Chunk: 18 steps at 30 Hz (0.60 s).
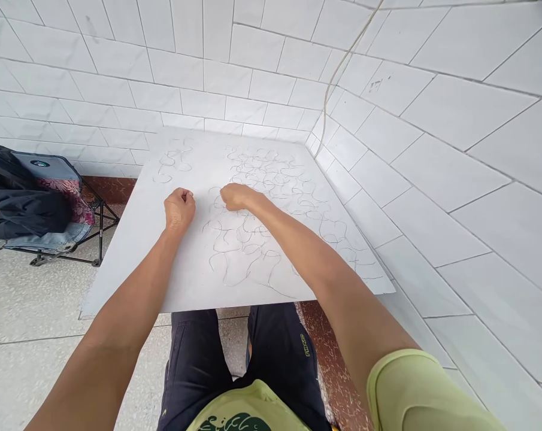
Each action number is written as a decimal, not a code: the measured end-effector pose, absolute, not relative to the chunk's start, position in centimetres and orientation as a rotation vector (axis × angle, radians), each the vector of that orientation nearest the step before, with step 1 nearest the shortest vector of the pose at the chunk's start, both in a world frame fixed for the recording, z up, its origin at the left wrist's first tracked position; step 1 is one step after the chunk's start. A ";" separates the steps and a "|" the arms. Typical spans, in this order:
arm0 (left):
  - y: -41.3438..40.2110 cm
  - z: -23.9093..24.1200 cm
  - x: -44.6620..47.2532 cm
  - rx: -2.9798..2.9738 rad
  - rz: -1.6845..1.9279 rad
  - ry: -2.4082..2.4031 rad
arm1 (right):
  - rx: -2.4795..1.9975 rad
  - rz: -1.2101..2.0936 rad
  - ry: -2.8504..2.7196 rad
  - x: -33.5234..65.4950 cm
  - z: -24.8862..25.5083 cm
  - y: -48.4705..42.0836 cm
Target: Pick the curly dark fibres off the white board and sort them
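- Landmark: a white board (194, 275), flat, matte and rectangular, rests across the seated person's lap and reaches to the tiled wall corner.
- Contents of the board: many thin wire pieces (253, 239), each bent into loose curls and S-shapes, lie scattered over its right half and far centre. A smaller cluster of curled wires (172, 160) lies near the board's far left corner, well apart from the main scatter.
- The near left part of the board is bare white surface.
- Folding chair (61, 206), left of the board and beyond its left edge: fabric seat on a dark metal frame. It carries a dark garment (14, 200) draped over the seat and a patterned cloth beneath it.
- Walls behind and right of the board: glossy white rectangular tiles (454, 173) with thin grey joints. A pale cord (342, 66) hangs down the corner toward the board's far right corner.
- Floor left of the board: pale speckled stone; a reddish-brown skirting strip runs along the wall base.
- Left hand (179, 208): above the board's centre-left, fingers curled in to a loose fist, fingertips drawn together. Whether a wire sits between them cannot be told.
- Right hand (235, 196): just right of the left hand, apart from it, fingers curled and closed, knuckles up, resting at the edge of the main wire scatter. What it pinches cannot be told.
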<state>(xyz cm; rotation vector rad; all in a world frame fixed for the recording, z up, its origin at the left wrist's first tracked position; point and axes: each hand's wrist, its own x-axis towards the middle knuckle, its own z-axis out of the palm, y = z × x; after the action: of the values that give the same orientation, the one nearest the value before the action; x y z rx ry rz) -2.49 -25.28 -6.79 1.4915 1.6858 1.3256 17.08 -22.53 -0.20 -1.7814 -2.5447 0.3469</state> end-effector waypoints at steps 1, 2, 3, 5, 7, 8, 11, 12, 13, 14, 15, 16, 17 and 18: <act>-25.2 -6.8 -2.4 1.496 1.322 1.693 | -1.806 0.330 -2.611 16.8 -0.3 -22.6; -25.2 -6.9 -2.4 1.505 1.319 1.699 | -1.817 0.314 -2.668 16.7 -0.5 -22.7; -25.1 -6.9 -2.4 1.516 1.316 1.703 | -1.812 0.296 -2.714 16.7 -0.6 -22.9; -25.0 -7.0 -2.3 1.533 1.310 1.709 | -1.750 0.242 -2.788 17.0 -0.9 -23.4; -25.0 -7.1 -2.3 1.542 1.304 1.712 | -1.663 0.147 -2.850 17.6 -1.1 -23.8; -24.9 -7.2 -2.3 1.545 1.304 1.712 | -1.620 0.072 -2.869 18.0 -1.3 -24.0; -24.9 -7.2 -2.4 1.558 1.317 1.703 | -1.523 -0.173 -2.846 18.8 -1.9 -24.0; -25.0 -7.2 -2.4 1.558 1.321 1.698 | -1.514 -0.218 -2.818 19.0 -2.2 -24.0; -25.1 -7.2 -2.5 1.556 1.323 1.692 | -1.512 -0.242 -2.790 19.1 -2.4 -24.0; -25.2 -7.2 -2.5 1.552 1.322 1.683 | -1.516 -0.250 -2.765 19.2 -2.6 -24.0; -25.3 -7.2 -2.4 1.555 1.321 1.666 | -1.520 -0.248 -2.741 19.2 -2.7 -24.1; -25.4 -7.1 -2.3 1.569 1.319 1.641 | -1.522 -0.241 -2.715 19.2 -2.8 -24.2; -25.6 -7.1 -2.2 1.597 1.313 1.608 | -1.522 -0.231 -2.688 19.2 -2.9 -24.4; -25.7 -7.0 -2.1 1.633 1.304 1.573 | -1.520 -0.219 -2.664 19.2 -2.9 -24.6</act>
<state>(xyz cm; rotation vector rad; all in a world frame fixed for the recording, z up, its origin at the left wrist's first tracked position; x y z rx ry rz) -2.10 -25.70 -7.01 1.6326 1.5733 1.3038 19.22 -24.57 -2.94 -1.5197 -2.6636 -0.2192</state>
